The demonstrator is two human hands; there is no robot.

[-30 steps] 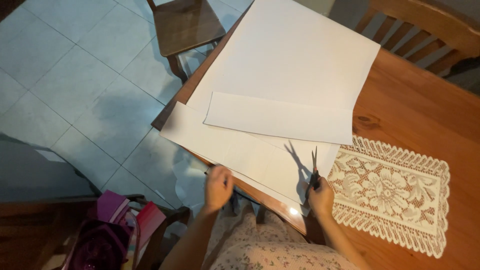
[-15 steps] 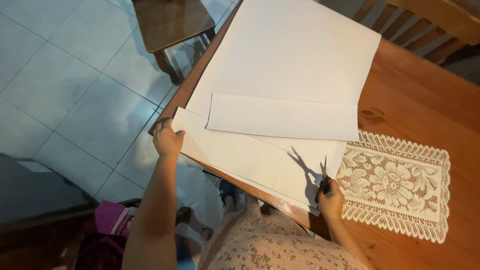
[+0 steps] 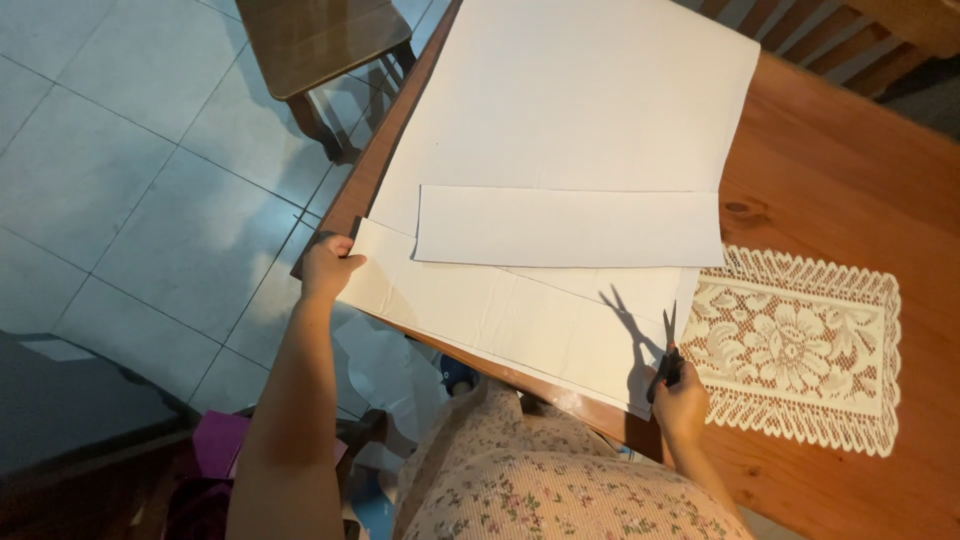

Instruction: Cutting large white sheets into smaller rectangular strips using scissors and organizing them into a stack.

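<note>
Right hand point(image 3: 682, 405) closed around black scissors point(image 3: 668, 355), blades pointing toward 12 o'clock at the near right corner of the white paper sheet point(image 3: 520, 320). Left hand point(image 3: 328, 265) pinching that sheet's far left corner at 9 o'clock, over the wooden table point(image 3: 830, 190) edge. Cutting stage, judging by this; next calls for taut paper and blades fed straight. Lace doily point(image 3: 800, 350) at 3 o'clock, narrow paper strip point(image 3: 570, 227) above.

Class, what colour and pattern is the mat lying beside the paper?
Cream lace mat with a floral openwork pattern, seen in the head view.
</note>
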